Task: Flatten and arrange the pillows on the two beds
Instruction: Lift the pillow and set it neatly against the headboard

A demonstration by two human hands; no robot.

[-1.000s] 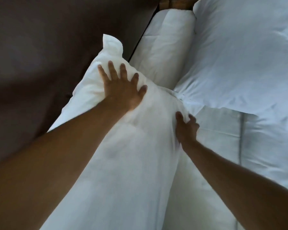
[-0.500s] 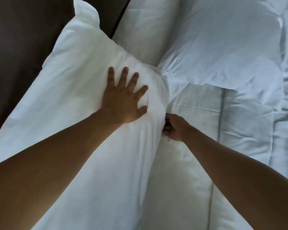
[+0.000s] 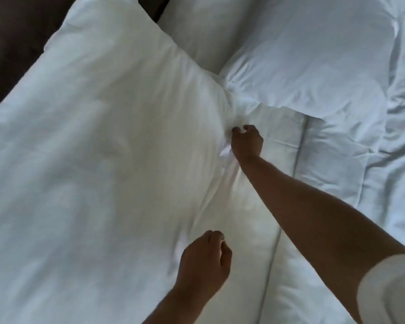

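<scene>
With the right hand (image 3: 246,142) pinching the pillow (image 3: 108,141) edge at one o'clock and the left hand (image 3: 204,263) clenched on it at six, pull evenly along that edge so the cover goes taut.

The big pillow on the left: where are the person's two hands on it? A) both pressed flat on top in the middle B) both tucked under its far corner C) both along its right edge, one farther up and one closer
C: the right hand is curled at the big pillow's right edge farther up, and the left hand is by that same edge closer in.
</scene>
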